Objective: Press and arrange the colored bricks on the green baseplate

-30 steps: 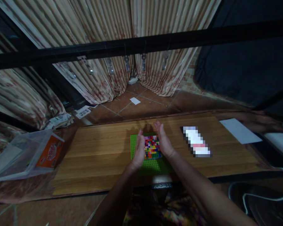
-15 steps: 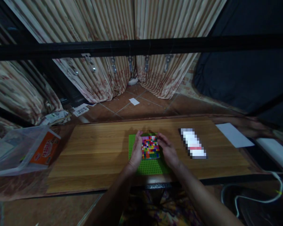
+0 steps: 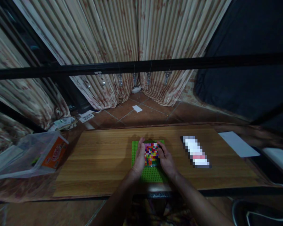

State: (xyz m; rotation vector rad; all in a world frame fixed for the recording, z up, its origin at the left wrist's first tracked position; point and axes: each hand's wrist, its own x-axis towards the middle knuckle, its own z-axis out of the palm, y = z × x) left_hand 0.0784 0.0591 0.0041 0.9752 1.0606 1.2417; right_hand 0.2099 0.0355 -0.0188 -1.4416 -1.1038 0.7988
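A block of small toy bricks in many colours sits on the green studded baseplate, in the middle of the wooden table. Along its left side my left hand lies with its fingers stretched forward and pressed together. My right hand is bent around the block's right side, its thumb and fingertips at the upper right edge. Both hands grip the block between them. The fingertips at the far edge are partly hidden.
A phone with a blurred screen lies on the table right of the baseplate. White paper is beyond the right end. A clear plastic box with an orange label stands at left. A dark bar crosses beyond the table.
The view has tilted up a little, so everything sits lower. My right hand has closed in against the block's right side, and its fingers are more bent.
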